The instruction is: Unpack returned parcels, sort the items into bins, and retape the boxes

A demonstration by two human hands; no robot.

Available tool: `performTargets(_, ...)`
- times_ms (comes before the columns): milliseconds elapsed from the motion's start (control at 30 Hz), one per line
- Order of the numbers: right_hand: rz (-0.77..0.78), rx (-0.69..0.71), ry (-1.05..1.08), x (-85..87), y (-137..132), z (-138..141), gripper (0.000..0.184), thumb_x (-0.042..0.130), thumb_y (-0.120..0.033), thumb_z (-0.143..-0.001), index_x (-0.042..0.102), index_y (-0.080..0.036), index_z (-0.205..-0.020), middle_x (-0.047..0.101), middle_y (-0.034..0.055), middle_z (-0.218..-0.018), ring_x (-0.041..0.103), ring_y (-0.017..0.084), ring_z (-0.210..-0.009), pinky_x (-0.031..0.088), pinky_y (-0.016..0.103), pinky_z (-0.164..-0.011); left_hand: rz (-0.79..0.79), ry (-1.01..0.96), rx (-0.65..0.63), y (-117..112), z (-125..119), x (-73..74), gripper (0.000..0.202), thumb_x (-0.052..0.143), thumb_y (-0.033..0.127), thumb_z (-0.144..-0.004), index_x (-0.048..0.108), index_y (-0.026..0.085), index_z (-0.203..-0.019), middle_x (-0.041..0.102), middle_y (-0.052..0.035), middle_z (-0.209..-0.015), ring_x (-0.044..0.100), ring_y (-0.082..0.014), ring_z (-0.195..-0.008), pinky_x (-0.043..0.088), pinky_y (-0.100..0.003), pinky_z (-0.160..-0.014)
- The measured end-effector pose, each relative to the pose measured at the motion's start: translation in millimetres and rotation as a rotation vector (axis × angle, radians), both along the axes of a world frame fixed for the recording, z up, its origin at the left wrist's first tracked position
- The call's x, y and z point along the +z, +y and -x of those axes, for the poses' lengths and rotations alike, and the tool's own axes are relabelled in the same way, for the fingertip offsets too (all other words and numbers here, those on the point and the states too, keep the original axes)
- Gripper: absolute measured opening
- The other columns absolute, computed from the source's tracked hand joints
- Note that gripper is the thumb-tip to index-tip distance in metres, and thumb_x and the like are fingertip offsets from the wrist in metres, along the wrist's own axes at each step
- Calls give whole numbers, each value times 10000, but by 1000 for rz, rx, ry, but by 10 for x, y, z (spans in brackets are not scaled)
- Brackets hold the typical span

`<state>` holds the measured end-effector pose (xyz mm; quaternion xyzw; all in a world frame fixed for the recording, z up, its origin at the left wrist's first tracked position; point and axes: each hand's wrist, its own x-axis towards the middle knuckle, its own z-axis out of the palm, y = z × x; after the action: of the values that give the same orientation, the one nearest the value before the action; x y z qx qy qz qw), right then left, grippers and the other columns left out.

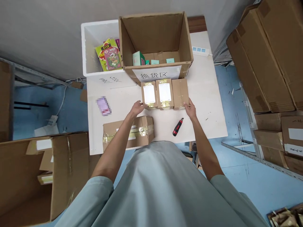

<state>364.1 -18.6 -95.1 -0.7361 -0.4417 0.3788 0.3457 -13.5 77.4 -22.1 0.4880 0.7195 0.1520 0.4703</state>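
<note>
Three small cardboard parcels stand side by side on the white table (208, 94): a left one (149, 94) and a middle one (164, 93) with white labels, and a plain right one (180, 93). My left hand (137, 108) presses its fingers against the left parcel's side. On the other end, my right hand (190, 108) grips the near corner of the right parcel. Together the hands clamp the row. Just beyond the row stands a large open carton (155, 41) with a paper sign on its front and small teal boxes inside.
A taped parcel (139, 130) lies at the table's near edge under my left forearm. A red and black utility knife (178, 126) lies near my right wrist. A white foam box (94, 53) holds colourful packets. Cartons are stacked at right (265, 63); an open carton (35, 176) sits at left.
</note>
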Motion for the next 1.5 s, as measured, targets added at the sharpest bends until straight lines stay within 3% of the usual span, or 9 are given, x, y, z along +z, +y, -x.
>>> performTargets(167, 177, -228, -59, -192, -495, 190, 1135, 834, -744, -835, 478, -144, -1730, 599, 268, -1667, 664, 361, -1450, 569, 508, -1230, -222, 116, -39, -497, 718, 143, 851, 805, 561, -968, 587, 105, -1652, 574, -283, -1730, 526, -396, -1664, 388, -525, -1397)
performTargets(333, 379, -251, -212, -323, -1149, 704, 967, 937, -555, -750, 584, -100, -1527, 643, 300, -1477, 680, 427, -1338, 555, 556, -1225, -368, 297, 94, -1314, 1630, 310, 728, 738, 506, -1003, 619, 141, -1623, 597, -230, -1719, 498, -389, -1676, 330, -563, -1442)
performTargets(567, 458, -266, -265, -231, -1145, 1232, 773, 766, -324, -756, 530, -172, -1476, 673, 227, -1432, 708, 403, -1285, 555, 551, -1187, -176, 149, 268, -1912, 2281, 322, 673, 728, 492, -974, 652, 167, -1558, 659, -222, -1660, 726, -374, -1426, 620, -542, -1204)
performTargets(800, 298, -154, -159, 136, -1031, 1657, 609, 659, -404, -790, 586, -211, -1363, 730, 34, -1074, 747, 250, -942, 638, 403, -934, -184, -72, 139, -2041, 2548, 230, 559, 741, 408, -921, 718, 202, -1441, 788, -136, -1487, 811, -288, -1171, 683, -459, -1076)
performTargets(933, 156, -67, -123, 533, -1028, 1890, 383, 599, -555, -917, 616, -256, -1157, 639, -44, -855, 666, 178, -676, 604, 320, -690, -218, -182, 41, -2049, 2652, 192, 389, 721, 414, -949, 799, 222, -1278, 816, -103, -1380, 811, -290, -1152, 680, -449, -1086)
performTargets(1067, 56, 3, -227, 1031, -993, 2198, 527, 495, -756, -1041, 646, -266, -1163, 670, -29, -866, 635, 150, -628, 571, 283, -635, -216, -242, -74, -1987, 2760, 155, 348, 709, 438, -974, 856, 242, -1222, 802, -91, -1371, 807, -279, -1103, 693, -441, -1068)
performTargets(1267, 98, 455, -460, 1632, -932, 3079, 654, 442, -763, -1144, 735, -263, -1445, 862, 64, -1150, 801, 274, -990, 630, 374, -904, -181, -306, -154, -1859, 2860, 53, 330, 756, 346, -947, 890, 261, -1237, 796, -88, -1319, 804, -261, -1045, 704, -422, -1029)
performTargets(1367, 151, 822, -563, 1765, -846, 3616, 555, 435, -637, -1203, 754, -288, -1494, 846, 77, -1397, 792, 330, -1233, 582, 379, -1002, -176, -336, -179, -1829, 2884, 11, 341, 758, 305, -934, 889, 258, -1246, 789, -87, -1325, 802, -251, -1034, 696, -410, -1030)
performTargets(1500, 248, 1121, -740, 1834, -687, 4162, 495, 415, -511, -1248, 713, -287, -1573, 856, 92, -1350, 801, 323, -1190, 538, 351, -899, -162, -375, -199, -1814, 2899, -43, 369, 761, 310, -931, 874, 244, -1276, 775, -90, -1350, 795, -255, -1052, 683, -413, -1043)
